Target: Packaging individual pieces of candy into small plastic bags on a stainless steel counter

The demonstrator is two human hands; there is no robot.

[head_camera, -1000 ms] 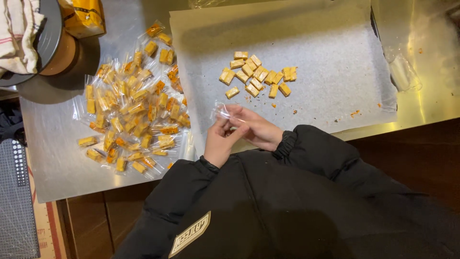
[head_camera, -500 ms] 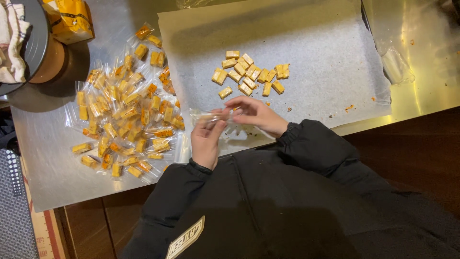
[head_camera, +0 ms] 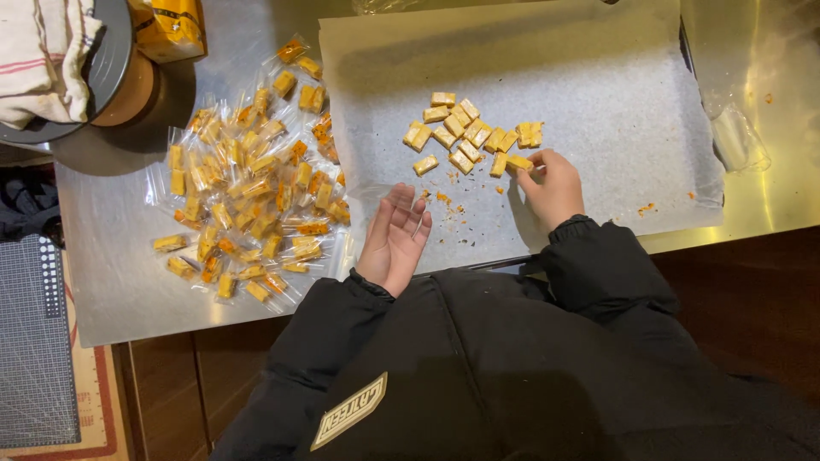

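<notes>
Right fingers (head_camera: pixel 536 167) pinching a yellow candy piece (head_camera: pixel 518 162), left hand (head_camera: pixel 395 239) open, palm up, empty

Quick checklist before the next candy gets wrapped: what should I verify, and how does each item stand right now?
1. Right hand at the bare candies: ok, fingers touch the nearest piece.
2. That piece actually gripped: cannot tell.
3. Left hand free: ok, palm up, open, though a clear wrapper in it cannot be ruled out.
4. Bare candies on the paper sheet: ok, clustered together.
5. Wrapped pile apart from bare ones: ok, lying left of the sheet.
6. Sheet clean: not ok, crumbs near the hands.
</notes>
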